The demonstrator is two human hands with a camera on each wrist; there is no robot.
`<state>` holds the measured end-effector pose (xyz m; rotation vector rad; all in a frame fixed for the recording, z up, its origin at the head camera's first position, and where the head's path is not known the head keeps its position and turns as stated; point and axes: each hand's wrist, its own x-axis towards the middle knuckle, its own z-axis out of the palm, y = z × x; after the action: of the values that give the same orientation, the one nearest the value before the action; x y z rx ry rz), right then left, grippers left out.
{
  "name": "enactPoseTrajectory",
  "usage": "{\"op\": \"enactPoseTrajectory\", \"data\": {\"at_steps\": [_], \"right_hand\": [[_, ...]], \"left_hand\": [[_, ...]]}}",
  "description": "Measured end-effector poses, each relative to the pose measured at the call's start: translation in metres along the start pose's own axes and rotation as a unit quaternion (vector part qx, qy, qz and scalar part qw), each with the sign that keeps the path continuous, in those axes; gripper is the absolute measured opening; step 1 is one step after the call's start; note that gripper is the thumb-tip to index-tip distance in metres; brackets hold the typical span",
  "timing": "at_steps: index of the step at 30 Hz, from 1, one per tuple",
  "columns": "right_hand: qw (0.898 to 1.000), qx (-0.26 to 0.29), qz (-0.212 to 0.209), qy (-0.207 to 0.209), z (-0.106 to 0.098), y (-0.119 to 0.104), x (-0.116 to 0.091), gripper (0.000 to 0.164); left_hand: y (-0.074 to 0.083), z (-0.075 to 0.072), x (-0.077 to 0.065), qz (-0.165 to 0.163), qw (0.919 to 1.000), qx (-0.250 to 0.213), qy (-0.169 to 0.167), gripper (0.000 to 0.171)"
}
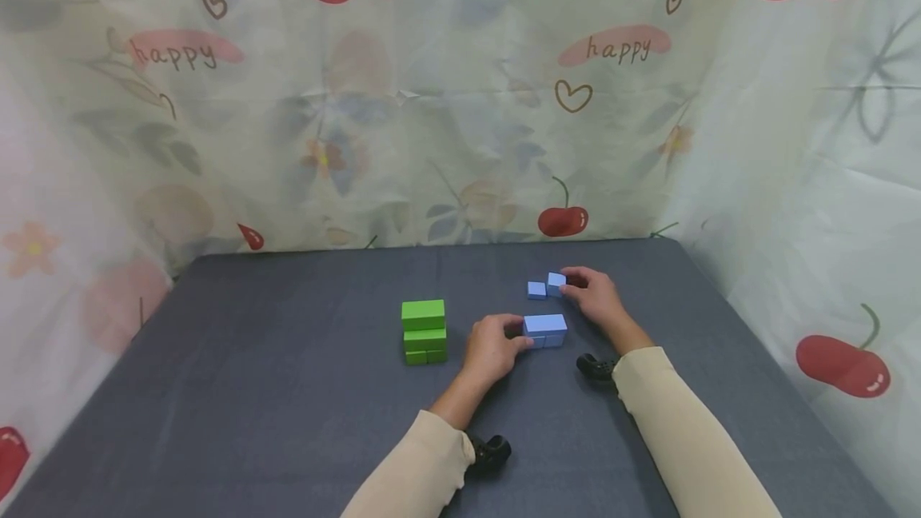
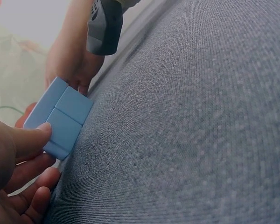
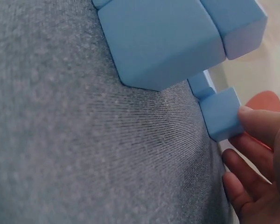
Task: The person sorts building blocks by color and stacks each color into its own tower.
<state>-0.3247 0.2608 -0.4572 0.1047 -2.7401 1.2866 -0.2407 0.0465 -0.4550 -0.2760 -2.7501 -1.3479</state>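
Note:
A small blue block stack [image 1: 544, 324] stands right of centre, a long block lying across two cubes. My left hand [image 1: 492, 350] holds its left end, with the thumb [image 2: 37, 135] on the near face and a finger round behind. Farther back, my right hand [image 1: 596, 300] pinches a blue cube [image 3: 221, 114] between thumb and fingers. Just left of that cube lies another blue cube [image 1: 536, 290]. Whether the pinched cube is lifted off the cloth cannot be told.
Left of my left hand stands a green block stack [image 1: 424, 332], with long blocks above small ones. Dark grey cloth [image 1: 288, 390] covers the table. A printed curtain [image 1: 446, 126] closes off the back and sides. Black devices [image 1: 491, 454] sit at both wrists.

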Motion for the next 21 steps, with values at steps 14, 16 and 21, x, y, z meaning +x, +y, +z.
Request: {"op": "enactPoseTrajectory", "data": {"at_steps": [14,16,21], "right_hand": [[0.999,0.030,0.002,-0.013,-0.012,-0.017,-0.018,0.036],[0.999,0.036,-0.006,-0.020,-0.014,-0.021,-0.023,0.036],[0.998,0.048,-0.024,-0.038,-0.019,-0.031,-0.036,0.036]], "left_hand": [[0.000,0.001,0.001,0.002,0.9999,0.009,0.005,0.034],[0.000,0.001,0.001,0.003,0.9999,0.014,0.006,0.034],[0.000,0.001,0.002,0.005,0.9998,0.020,0.008,0.034]]}}
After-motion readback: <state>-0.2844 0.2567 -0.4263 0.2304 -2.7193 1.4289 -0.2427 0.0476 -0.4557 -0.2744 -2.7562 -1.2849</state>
